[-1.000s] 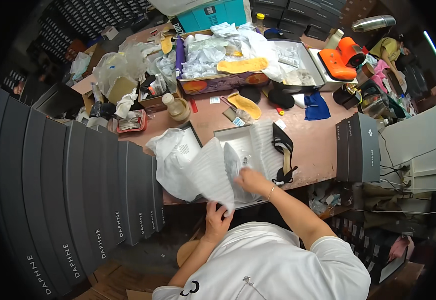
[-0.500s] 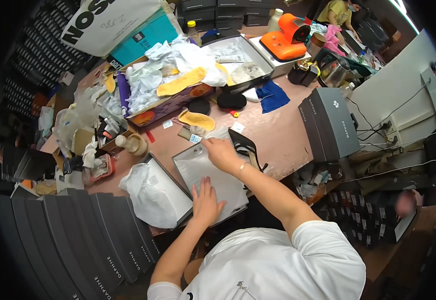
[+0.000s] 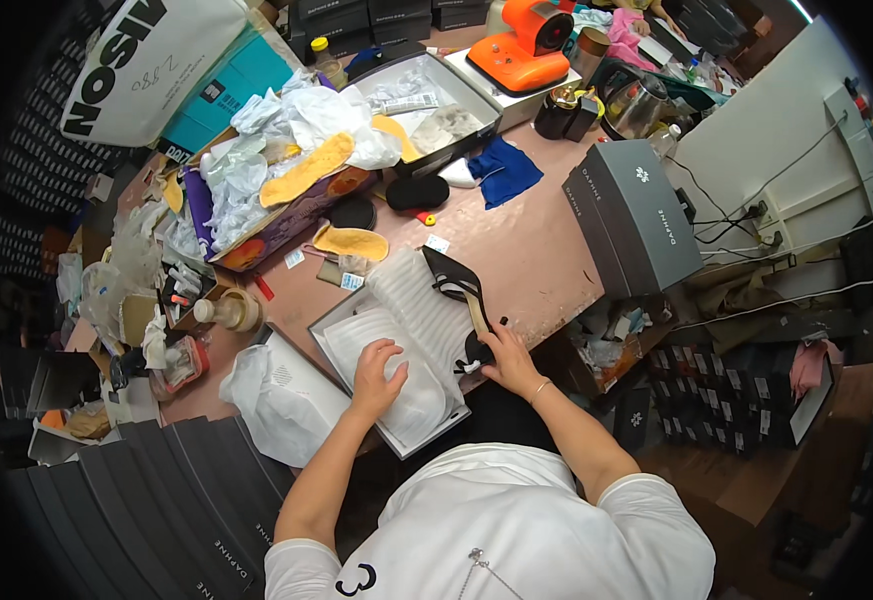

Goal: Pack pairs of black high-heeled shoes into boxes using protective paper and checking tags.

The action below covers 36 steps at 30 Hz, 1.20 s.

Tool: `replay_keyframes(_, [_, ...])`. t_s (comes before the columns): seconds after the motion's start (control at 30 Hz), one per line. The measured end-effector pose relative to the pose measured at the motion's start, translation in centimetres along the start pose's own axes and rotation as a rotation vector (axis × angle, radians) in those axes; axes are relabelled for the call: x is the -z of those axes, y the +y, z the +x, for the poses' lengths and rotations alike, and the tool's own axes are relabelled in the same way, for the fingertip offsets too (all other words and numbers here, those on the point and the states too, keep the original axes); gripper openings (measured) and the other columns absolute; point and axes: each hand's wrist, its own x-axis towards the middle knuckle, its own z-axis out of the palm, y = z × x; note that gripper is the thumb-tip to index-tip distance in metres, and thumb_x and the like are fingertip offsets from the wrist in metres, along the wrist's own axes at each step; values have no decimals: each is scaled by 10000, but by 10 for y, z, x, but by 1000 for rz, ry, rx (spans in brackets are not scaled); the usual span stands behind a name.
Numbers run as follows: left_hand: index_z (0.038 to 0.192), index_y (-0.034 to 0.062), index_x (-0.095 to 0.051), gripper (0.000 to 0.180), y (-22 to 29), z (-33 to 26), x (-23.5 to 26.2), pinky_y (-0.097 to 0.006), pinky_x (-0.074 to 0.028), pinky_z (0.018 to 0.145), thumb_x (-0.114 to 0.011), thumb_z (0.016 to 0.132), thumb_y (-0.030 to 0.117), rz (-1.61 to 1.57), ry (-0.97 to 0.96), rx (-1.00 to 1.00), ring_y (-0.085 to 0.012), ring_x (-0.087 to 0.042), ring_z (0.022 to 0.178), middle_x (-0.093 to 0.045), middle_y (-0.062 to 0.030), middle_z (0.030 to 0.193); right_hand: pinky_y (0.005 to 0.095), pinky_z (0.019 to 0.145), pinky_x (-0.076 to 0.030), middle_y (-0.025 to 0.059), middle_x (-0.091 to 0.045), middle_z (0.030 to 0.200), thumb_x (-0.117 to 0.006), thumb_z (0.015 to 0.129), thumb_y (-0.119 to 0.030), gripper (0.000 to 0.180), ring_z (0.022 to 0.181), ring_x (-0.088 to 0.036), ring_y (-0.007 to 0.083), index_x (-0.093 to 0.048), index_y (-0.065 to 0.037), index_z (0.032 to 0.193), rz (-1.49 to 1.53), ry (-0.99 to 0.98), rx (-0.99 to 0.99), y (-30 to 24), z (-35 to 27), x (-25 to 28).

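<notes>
Head view: gripping the black shoe by its rear with right hand, at the white foam sheet's edge; holding left hand open over the grey box

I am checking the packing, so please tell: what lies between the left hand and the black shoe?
The head view shows white ribbed wrapping between the left hand and the black shoe.

Black shoe, beige insole, white striped wrapping sheet, grey boxes
</notes>
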Motion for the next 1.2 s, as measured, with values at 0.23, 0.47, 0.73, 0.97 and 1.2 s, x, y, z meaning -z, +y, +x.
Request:
replay_keyframes(0.23, [1316,18,-441,463,82,-4,7,-321,-429,939,-589,920,209,-706,55,197,-224,-540,1119,-533,-111,1222,428,893,-334,197,-462,1232,-819,545,-179,680,1087,-479,322,-536,-137,1162,-177,60,201,-126,-5,91])
replay_keyframes(0.47, [1465,98,-195,732,90,-45,25,-258,-466,861,-637,904,255,-1300,-7,305,-142,-537,1032,-477,-119,1246,402,845,-327,172,-472,1276,-813,575,-259,774,1036,-520,238,-532,-180,1292,-193,12,512,-209,-27,74])
replay_keyframes(0.73, [1420,63,-280,681,94,-103,61,-339,-506,852,-669,864,111,-1288,135,264,-202,-581,970,-476,-103,1175,249,658,-502,114,-627,911,-730,756,-49,307,744,-627,173,-618,-7,1039,472,-124,236,-227,-9,83])
replay_keyframes(0.97, [1415,27,-284,664,111,-119,60,-333,-508,871,-655,866,64,-1242,101,327,-187,-574,977,-455,-87,1183,206,614,-453,-17,-569,771,-616,834,-31,116,691,-543,57,-553,-12,930,1003,-362,-14,-221,25,37])
replay_keyframes(1.2, [1396,7,-322,656,113,-132,46,-262,-483,852,-665,837,-4,-1101,125,373,-116,-553,950,-460,-54,1174,188,564,-423,-36,-508,716,-596,805,-8,98,636,-480,26,-504,-25,833,1082,-457,-202,-220,20,31])
